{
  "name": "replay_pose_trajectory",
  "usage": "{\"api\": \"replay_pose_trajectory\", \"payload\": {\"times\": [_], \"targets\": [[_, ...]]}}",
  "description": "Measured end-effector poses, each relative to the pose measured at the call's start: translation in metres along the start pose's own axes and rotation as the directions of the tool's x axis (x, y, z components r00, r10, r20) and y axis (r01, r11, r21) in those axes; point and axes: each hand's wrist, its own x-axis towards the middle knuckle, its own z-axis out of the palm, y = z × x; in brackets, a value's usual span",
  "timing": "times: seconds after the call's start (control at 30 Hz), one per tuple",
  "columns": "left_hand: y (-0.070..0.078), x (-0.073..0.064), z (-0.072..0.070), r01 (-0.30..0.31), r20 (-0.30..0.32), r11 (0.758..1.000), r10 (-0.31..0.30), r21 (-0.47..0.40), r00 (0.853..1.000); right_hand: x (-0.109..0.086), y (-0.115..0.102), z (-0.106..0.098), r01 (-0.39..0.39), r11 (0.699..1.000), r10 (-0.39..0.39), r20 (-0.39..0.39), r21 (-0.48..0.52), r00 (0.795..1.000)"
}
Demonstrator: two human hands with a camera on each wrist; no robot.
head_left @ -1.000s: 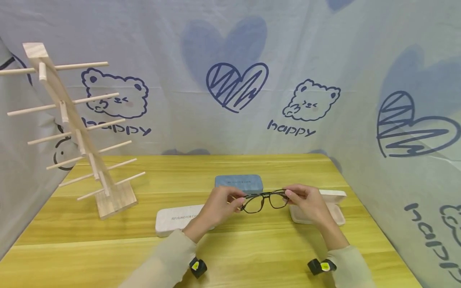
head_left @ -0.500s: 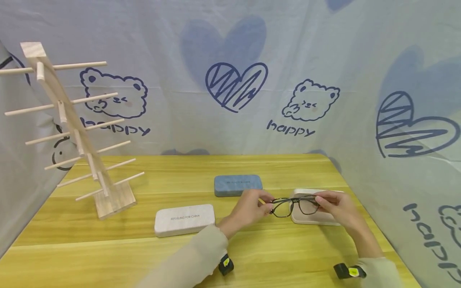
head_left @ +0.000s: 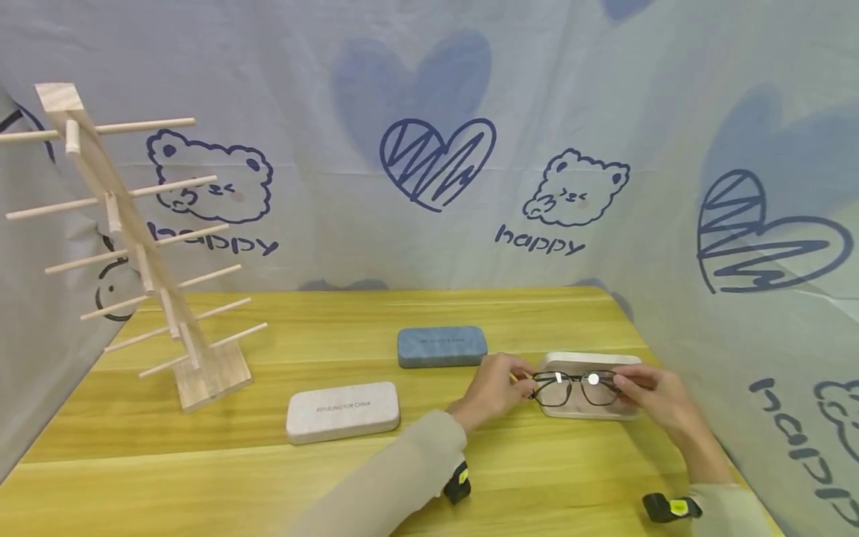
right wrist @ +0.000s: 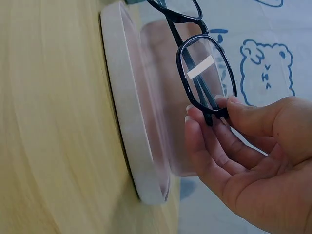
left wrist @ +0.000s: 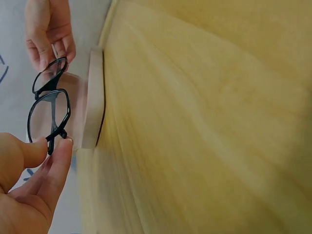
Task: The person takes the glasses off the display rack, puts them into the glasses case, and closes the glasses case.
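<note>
Black-framed eyeglasses [head_left: 570, 379] with folded temples are held between both hands, over an open glasses case [head_left: 557, 411]. My left hand [head_left: 495, 388] pinches one end of the frame with thumb and fingers. At the other end, my right hand [head_left: 654, 395] pinches the corner between thumb and fingertips. In the right wrist view the case [right wrist: 129, 107] shows a pale outside and a pinkish lining, its lid standing up behind the eyeglasses [right wrist: 207, 73]. The left wrist view shows the eyeglasses [left wrist: 48, 105] in front of the case's inside.
A closed white glasses case [head_left: 342, 412] lies left of the hands, and a closed blue case [head_left: 441, 347] lies farther back. At the left stands a wooden rack [head_left: 144, 246] with several pegs. Printed cloth [head_left: 322, 224] hangs behind and beside the wooden table [head_left: 201, 477].
Both hands have carried the eyeglasses to the right, from in front of the blue case to over the open case. The white closed case is now fully uncovered.
</note>
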Motion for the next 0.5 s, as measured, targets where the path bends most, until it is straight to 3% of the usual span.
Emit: {"api": "replay_pose_trajectory", "payload": {"times": [0.5], "targets": [[0.0, 0.017, 0.025, 0.019, -0.029, 0.995, -0.016, 0.102, 0.999, 0.007, 0.025, -0.009, -0.072, 0.997, 0.073, -0.045, 0.005, 0.996]]}}
